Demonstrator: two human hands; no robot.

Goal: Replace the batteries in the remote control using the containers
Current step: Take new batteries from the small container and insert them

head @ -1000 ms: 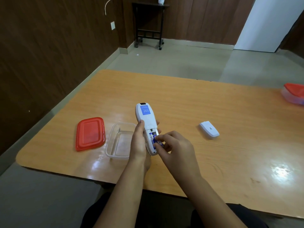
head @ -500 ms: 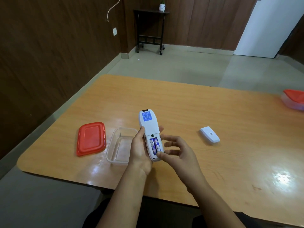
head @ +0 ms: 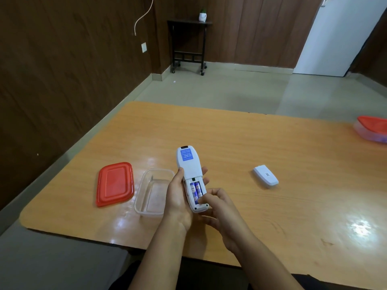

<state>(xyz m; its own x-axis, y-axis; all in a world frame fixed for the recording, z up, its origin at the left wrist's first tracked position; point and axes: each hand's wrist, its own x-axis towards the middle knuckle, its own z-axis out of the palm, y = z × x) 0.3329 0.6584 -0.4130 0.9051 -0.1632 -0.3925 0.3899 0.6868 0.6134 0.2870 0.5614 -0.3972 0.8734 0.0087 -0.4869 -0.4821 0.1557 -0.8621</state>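
Observation:
My left hand (head: 178,203) holds the white remote control (head: 189,166) back side up above the table, its battery bay uncovered. Two blue and white batteries (head: 196,190) lie side by side in the bay. My right hand (head: 219,208) is at the remote's lower end, with a fingertip pressed on the bottom of the right-hand battery. The white battery cover (head: 265,176) lies on the table to the right. An empty clear container (head: 151,192) stands just left of my left hand, and its red lid (head: 115,183) lies beside it.
The orange wooden table (head: 230,139) has a second clear container with a red lid (head: 371,128) at its far right edge. A dark side table with a small pot stands against the back wall. The near table edge runs just under my forearms.
My right hand lifted off the bay, showing both batteries seated, then came back with a fingertip on the right battery's lower end. The view tilted up slightly.

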